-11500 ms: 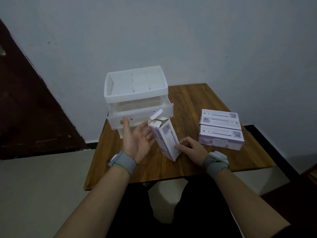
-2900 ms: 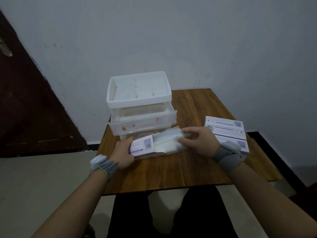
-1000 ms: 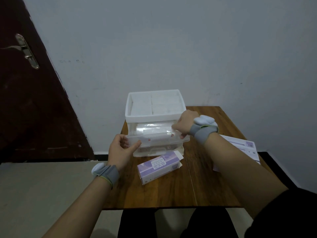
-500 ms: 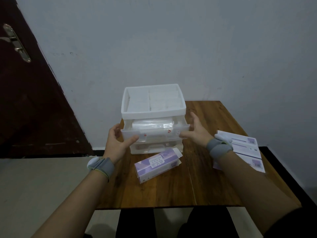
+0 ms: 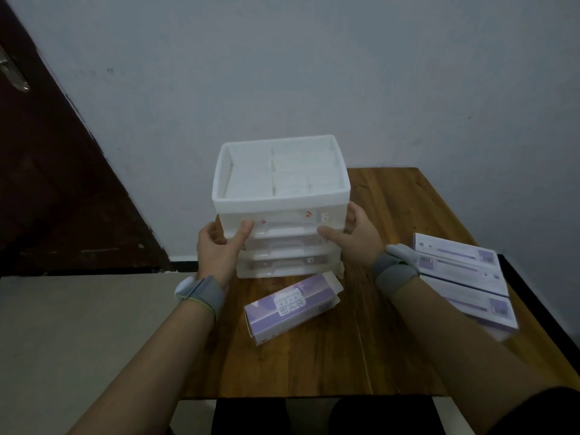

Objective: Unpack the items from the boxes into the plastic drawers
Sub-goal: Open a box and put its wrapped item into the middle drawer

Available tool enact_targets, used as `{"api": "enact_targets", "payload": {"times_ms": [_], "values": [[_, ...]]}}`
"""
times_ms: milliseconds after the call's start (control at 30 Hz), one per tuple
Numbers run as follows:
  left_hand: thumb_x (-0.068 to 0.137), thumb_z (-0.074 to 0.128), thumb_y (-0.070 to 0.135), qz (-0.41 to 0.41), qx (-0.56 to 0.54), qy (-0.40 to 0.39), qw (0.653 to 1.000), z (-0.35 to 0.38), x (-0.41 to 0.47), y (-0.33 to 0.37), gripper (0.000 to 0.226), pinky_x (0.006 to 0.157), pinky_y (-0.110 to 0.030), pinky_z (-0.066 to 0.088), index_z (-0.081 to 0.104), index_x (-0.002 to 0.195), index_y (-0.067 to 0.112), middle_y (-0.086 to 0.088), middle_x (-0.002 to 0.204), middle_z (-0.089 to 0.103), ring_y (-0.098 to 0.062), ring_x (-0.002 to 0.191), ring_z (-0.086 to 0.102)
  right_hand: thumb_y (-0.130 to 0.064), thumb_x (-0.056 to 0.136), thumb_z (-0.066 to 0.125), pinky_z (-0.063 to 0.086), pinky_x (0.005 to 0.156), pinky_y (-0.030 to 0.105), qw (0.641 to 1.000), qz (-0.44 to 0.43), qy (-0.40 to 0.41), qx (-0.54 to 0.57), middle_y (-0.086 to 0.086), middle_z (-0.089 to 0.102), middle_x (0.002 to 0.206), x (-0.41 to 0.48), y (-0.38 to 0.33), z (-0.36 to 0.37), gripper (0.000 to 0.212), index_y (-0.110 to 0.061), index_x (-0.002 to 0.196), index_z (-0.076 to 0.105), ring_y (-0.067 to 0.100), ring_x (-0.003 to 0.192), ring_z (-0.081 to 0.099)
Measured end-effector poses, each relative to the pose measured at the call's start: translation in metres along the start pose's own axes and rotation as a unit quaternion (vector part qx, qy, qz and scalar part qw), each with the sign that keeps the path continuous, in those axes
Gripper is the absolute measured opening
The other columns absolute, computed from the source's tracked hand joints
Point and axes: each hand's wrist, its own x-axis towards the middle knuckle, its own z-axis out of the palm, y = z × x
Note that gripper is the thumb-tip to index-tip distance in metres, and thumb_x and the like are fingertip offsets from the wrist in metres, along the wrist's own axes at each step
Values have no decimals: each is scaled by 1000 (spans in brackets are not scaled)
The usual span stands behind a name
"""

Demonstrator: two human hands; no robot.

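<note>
A white translucent plastic drawer unit (image 5: 281, 200) stands at the back left of the wooden table (image 5: 392, 350). Its top drawer (image 5: 282, 220) sits pushed in, flush with the front. My left hand (image 5: 219, 246) presses the drawer's left front corner with the thumb on its face. At the right front corner my right hand (image 5: 353, 238) does the same. An opened purple box (image 5: 292, 306) lies on its side in front of the unit, its end flaps loose. Several closed purple and white boxes (image 5: 464, 277) are stacked at the right.
The unit's open top tray (image 5: 279, 167) has dividers. Two lower drawers (image 5: 282, 262) are closed. A grey wall stands behind the table and a dark door (image 5: 47, 152) is to the left. The table's near edge is close to my lap.
The top drawer, open with a plastic packet inside a second ago, has been pushed shut by both hands. My right hand moved from inside the drawer to its front right corner.
</note>
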Motion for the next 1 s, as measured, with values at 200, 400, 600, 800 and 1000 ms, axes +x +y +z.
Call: {"api": "enact_targets", "payload": {"times_ms": [200, 400, 600, 800, 1000], "values": [[44, 74, 83, -19, 41, 75, 996, 10, 11, -6, 79, 62, -17, 42, 46, 103, 38, 14, 91, 59, 0, 80, 60, -55, 66, 80, 53, 95, 45, 997, 28, 59, -41, 4, 58, 134, 4, 6, 7, 99, -16, 145, 34, 21, 116, 60], [53, 71, 81, 3, 50, 77, 996, 15, 4, -8, 68, 65, -18, 45, 50, 100, 36, 14, 91, 58, -1, 83, 59, -45, 81, 72, 48, 75, 14, 996, 1, 79, -41, -12, 62, 116, -15, 7, 20, 62, -21, 133, 49, 6, 98, 60], [79, 51, 70, -12, 29, 56, 998, 12, -21, -10, 56, 87, -38, 53, 53, 113, 25, 8, 109, 63, -16, 101, 62, -21, 89, 61, 40, 67, 8, 995, 1, 83, -49, -16, 58, 105, -42, 12, 25, 41, -24, 129, 53, 3, 94, 56], [90, 37, 64, -43, 23, 75, 996, -5, -29, -8, 45, 87, -40, 49, 51, 107, 26, -2, 108, 62, -20, 100, 59, -9, 92, 55, 53, 85, 30, 993, 61, 103, -19, 3, 63, 120, -56, 13, 12, 30, -14, 122, 55, 19, 108, 59], [88, 40, 69, -28, 46, 46, 998, -16, -53, -14, 48, 70, -28, 45, 50, 110, 28, 7, 101, 61, -11, 95, 58, -4, 91, 55, 51, 74, 22, 994, 61, 89, -14, 5, 65, 115, -71, 14, 6, 30, -12, 120, 56, 20, 106, 61]]}}
